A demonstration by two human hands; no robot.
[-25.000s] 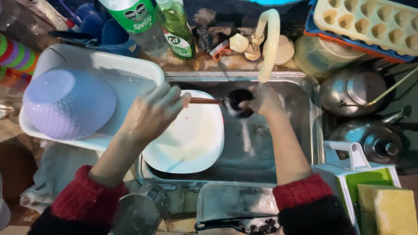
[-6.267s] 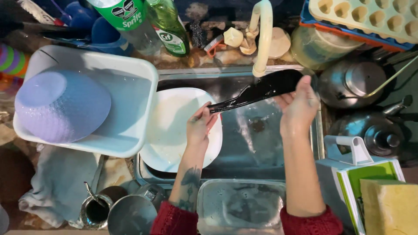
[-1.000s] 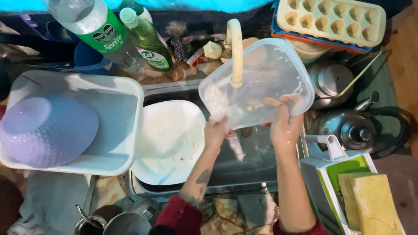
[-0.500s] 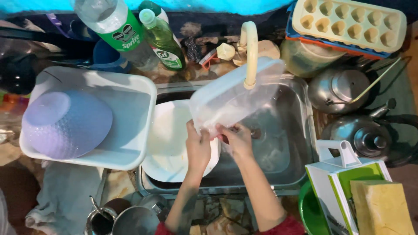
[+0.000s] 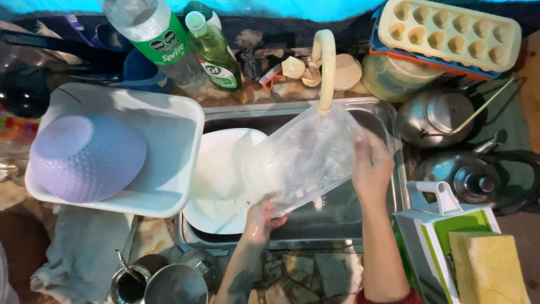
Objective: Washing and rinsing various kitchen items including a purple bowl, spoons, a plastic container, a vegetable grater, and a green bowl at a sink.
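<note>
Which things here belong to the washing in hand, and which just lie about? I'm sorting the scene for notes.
In hand:
- clear plastic container, held by left hand and right hand
- tap above it
- sink
- white plate in the sink

Lying about:
- lilac bowl in the white tub
- ice tray
- kettles
- green bottle
- yellow sponge

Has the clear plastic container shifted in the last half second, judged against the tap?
Yes. The clear plastic container has tilted and dropped lower beneath the tap, with the right hand now on its right edge.
</note>
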